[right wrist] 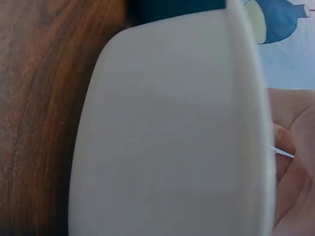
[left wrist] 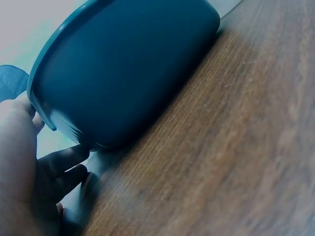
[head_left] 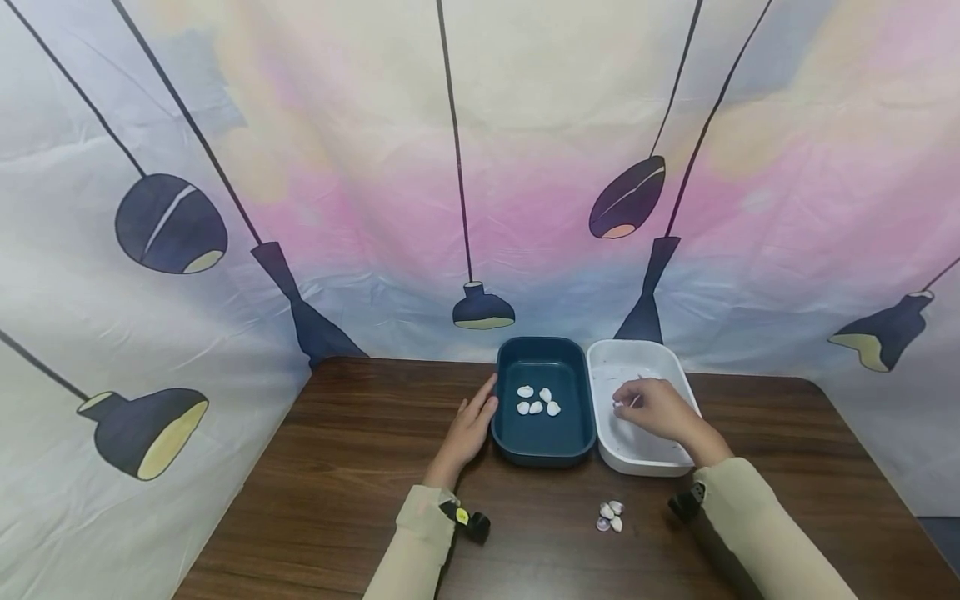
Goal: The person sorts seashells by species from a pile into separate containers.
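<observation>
Shells point(head_left: 537, 401), five small white ones, down inside blue tub point(head_left: 510, 442) on brown table point(head_left: 352, 467). Left hand point(head_left: 472, 425) flat against tub's left wall, fingers straight, gripping nothing. Right hand point(head_left: 654, 407) inside white tub point(head_left: 645, 462) just beside, fingertips pinching tiny white shell point(head_left: 618, 405). Three more shells point(head_left: 611, 516) on bare wood, near white tub's front.

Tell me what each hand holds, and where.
Right hand pinches a small white shell at its fingertips; left hand only rests against the dark teal plastic tub.
</observation>
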`<state>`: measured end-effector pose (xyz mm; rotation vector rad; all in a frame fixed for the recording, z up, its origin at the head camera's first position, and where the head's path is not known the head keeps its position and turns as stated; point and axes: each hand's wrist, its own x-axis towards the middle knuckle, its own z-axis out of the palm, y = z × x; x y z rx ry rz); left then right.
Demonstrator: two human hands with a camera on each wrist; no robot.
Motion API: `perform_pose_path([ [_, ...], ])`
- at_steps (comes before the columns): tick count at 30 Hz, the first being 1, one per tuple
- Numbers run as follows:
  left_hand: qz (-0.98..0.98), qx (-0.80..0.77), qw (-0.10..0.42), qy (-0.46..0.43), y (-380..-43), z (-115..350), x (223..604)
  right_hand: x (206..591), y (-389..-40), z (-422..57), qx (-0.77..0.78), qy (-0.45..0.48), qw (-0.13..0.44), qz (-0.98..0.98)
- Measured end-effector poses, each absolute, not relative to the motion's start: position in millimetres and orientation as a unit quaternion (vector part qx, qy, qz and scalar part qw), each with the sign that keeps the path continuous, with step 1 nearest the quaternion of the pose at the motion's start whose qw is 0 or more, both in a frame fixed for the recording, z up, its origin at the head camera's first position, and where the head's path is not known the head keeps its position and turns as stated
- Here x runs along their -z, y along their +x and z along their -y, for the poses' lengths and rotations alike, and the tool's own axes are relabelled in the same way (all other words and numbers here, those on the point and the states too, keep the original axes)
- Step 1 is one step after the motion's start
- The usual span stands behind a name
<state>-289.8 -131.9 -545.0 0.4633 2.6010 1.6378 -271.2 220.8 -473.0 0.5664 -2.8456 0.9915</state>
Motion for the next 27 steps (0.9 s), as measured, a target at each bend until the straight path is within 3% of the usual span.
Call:
perform_pose_path([
  [27, -0.838, -0.525, 0.015, 0.149, -292.0, 130.5, 545.6, 496.2, -305.4, -216.7, -0.287, 0.14, 0.021, 0.947],
])
